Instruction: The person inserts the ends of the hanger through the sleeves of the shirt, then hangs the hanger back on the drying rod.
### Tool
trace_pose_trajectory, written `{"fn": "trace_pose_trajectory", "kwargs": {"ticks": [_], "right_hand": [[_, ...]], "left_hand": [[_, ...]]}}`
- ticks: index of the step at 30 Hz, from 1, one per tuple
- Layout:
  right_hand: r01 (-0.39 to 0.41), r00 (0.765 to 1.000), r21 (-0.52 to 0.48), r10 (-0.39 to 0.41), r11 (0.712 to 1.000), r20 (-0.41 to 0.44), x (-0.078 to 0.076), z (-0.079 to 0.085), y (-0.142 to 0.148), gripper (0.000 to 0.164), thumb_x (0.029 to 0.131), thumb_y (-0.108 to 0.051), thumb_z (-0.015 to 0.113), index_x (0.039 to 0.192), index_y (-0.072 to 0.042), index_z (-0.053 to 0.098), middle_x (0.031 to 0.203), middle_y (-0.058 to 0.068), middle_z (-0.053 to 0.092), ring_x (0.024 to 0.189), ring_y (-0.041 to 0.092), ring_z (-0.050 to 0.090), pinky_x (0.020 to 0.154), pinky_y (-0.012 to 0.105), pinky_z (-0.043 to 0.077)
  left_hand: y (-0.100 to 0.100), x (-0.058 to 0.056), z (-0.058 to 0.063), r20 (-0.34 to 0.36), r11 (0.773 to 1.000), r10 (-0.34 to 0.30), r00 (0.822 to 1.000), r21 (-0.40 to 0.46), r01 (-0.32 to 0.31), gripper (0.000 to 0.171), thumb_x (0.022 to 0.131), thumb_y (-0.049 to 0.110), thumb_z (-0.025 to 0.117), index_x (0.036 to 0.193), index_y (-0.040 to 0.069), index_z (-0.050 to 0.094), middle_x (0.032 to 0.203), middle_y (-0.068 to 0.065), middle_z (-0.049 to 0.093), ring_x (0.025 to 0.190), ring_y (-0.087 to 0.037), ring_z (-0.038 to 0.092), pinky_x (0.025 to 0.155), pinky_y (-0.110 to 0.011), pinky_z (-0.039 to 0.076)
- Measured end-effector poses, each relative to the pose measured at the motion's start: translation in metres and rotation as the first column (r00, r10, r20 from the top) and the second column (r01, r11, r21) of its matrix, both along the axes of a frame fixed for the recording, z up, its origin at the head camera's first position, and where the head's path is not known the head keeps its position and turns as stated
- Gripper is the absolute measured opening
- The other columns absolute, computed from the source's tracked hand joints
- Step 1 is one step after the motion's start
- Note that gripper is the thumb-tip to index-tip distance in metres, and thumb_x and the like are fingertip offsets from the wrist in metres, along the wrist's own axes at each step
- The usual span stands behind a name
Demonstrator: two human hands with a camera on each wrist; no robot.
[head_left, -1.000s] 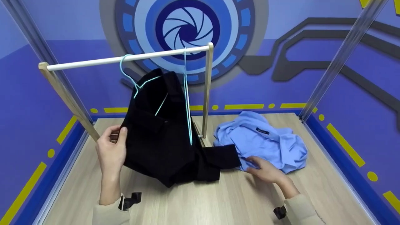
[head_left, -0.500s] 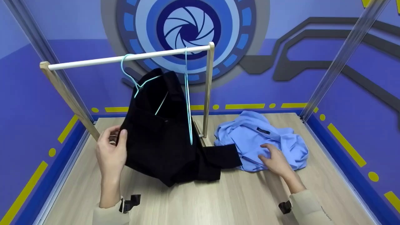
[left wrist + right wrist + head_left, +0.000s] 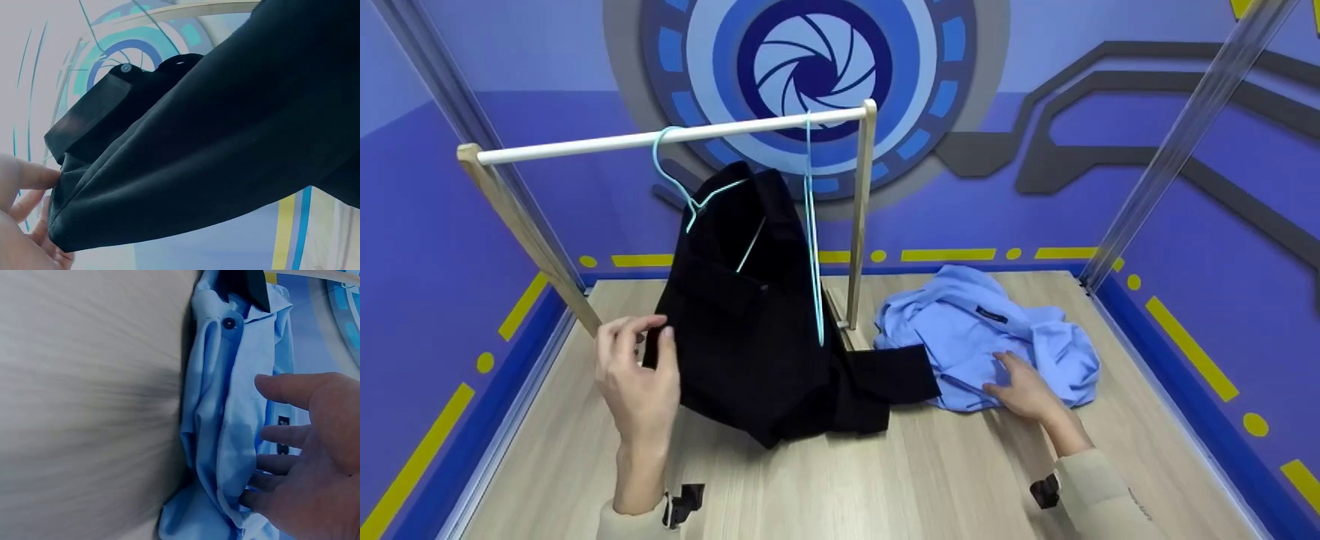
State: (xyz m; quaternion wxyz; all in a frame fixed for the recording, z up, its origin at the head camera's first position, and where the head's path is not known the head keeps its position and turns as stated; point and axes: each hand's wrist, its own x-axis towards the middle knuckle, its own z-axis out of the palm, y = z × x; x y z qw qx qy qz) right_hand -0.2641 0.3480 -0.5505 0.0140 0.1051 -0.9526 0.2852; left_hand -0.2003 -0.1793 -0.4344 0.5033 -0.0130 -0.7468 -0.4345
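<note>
A black shirt hangs from a light-blue hanger on the rack, its collar partly in the left wrist view. My left hand pinches the shirt's left edge loosely, with the thumb in front and the fingers bent around the side. A crumpled blue shirt lies on the table to the right, with a dark label at its neck. My right hand is over its near side, fingers extended and slightly spread, holding nothing; the right wrist view shows a dark button on this shirt.
The rack has a white bar and wooden posts. A second light-blue hanger hangs near the right post. One black cuff reaches toward the blue shirt. Purple walls border the wooden table.
My right hand has moved right, away from the black cuff and over the blue shirt. My left hand has shifted slightly right and down along the black shirt's edge.
</note>
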Motion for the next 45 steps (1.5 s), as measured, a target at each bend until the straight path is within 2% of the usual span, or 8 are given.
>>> {"fn": "trace_pose_trajectory", "kwargs": {"ticks": [9, 19, 24, 31, 34, 36, 42, 45], "right_hand": [[-0.024, 0.997, 0.041, 0.021, 0.999, 0.081, 0.001, -0.004, -0.005, 0.057, 0.093, -0.014, 0.072, 0.134, 0.019, 0.05, 0.14, 0.044, 0.044, 0.134, 0.06, 0.037, 0.112, 0.066, 0.028], [-0.062, 0.995, 0.024, 0.06, 0.998, 0.082, 0.003, -0.011, -0.007, 0.053, 0.09, -0.012, 0.074, 0.13, 0.018, 0.055, 0.132, 0.038, 0.056, 0.126, 0.055, 0.049, 0.106, 0.062, 0.038], [-0.08, 0.994, 0.027, 0.078, 0.996, 0.078, 0.004, -0.012, -0.005, 0.045, 0.088, -0.01, 0.075, 0.123, 0.015, 0.06, 0.123, 0.033, 0.062, 0.12, 0.053, 0.055, 0.102, 0.062, 0.041], [-0.093, 0.994, 0.02, 0.091, 0.995, 0.067, 0.007, -0.01, -0.004, 0.034, 0.086, -0.007, 0.077, 0.113, 0.01, 0.067, 0.113, 0.026, 0.067, 0.112, 0.049, 0.06, 0.097, 0.061, 0.045], [-0.113, 0.992, 0.039, 0.111, 0.993, 0.064, 0.008, -0.009, -0.003, 0.033, 0.084, -0.007, 0.078, 0.111, 0.01, 0.069, 0.117, 0.027, 0.066, 0.113, 0.05, 0.06, 0.098, 0.061, 0.045], [-0.122, 0.991, 0.053, 0.119, 0.991, 0.06, 0.009, -0.009, -0.003, 0.033, 0.082, -0.005, 0.078, 0.11, 0.009, 0.07, 0.118, 0.028, 0.066, 0.114, 0.05, 0.06, 0.099, 0.061, 0.045], [-0.176, 0.984, 0.098, 0.172, 0.98, 0.045, 0.01, -0.009, -0.003, 0.035, 0.073, -0.002, 0.08, 0.106, 0.006, 0.072, 0.119, 0.026, 0.066, 0.113, 0.05, 0.06, 0.098, 0.061, 0.045], [-0.208, 0.977, 0.115, 0.202, 0.971, 0.066, 0.012, -0.009, -0.002, 0.038, 0.069, -0.003, 0.081, 0.105, 0.003, 0.072, 0.123, 0.026, 0.064, 0.114, 0.05, 0.059, 0.098, 0.061, 0.045]], "left_hand": [[0.02, 0.003, -0.016, -0.137, 0.993, 0.024, 0.99, -0.115, -0.04, 0.01, 0.085, -0.006, 0.077, 0.09, 0.002, 0.074, 0.096, -0.015, 0.063, 0.087, -0.033, 0.052, 0.083, -0.036, 0.031], [0.043, 0.008, -0.03, -0.201, 0.951, 0.04, 0.979, -0.294, -0.099, 0.006, 0.085, 0.0, 0.072, 0.088, 0.004, 0.074, 0.093, -0.014, 0.063, 0.088, -0.035, 0.057, 0.084, -0.051, 0.032], [0.051, 0.007, -0.036, -0.179, 0.941, -0.055, 0.982, -0.34, -0.009, 0.006, 0.087, -0.002, 0.07, 0.091, 0.001, 0.073, 0.093, -0.013, 0.062, 0.085, -0.033, 0.057, 0.082, -0.045, 0.039], [0.072, 0.0, -0.058, 0.034, 0.906, -0.21, 0.977, -0.369, 0.208, 0.013, 0.085, -0.006, 0.07, 0.093, 0.004, 0.072, 0.096, -0.007, 0.062, 0.088, -0.026, 0.059, 0.083, -0.036, 0.046], [0.088, -0.004, -0.071, 0.143, 0.869, -0.271, 0.952, -0.389, 0.306, 0.014, 0.085, -0.004, 0.074, 0.093, 0.006, 0.071, 0.096, -0.003, 0.062, 0.091, -0.022, 0.06, 0.083, -0.036, 0.05], [0.1, -0.006, -0.081, 0.213, 0.829, -0.312, 0.926, -0.416, 0.375, 0.012, 0.086, -0.002, 0.075, 0.093, 0.007, 0.071, 0.096, -0.002, 0.062, 0.092, -0.021, 0.06, 0.083, -0.036, 0.051], [0.139, -0.01, -0.104, 0.464, 0.657, -0.386, 0.798, -0.468, 0.59, 0.009, 0.091, 0.008, 0.074, 0.1, 0.008, 0.072, 0.102, -0.002, 0.065, 0.1, -0.021, 0.063, 0.09, -0.036, 0.053], [0.156, -0.013, -0.11, 0.54, 0.569, -0.348, 0.766, -0.528, 0.631, 0.014, 0.093, 0.013, 0.074, 0.106, 0.007, 0.072, 0.11, -0.003, 0.066, 0.107, -0.021, 0.062, 0.093, -0.035, 0.052]]}}
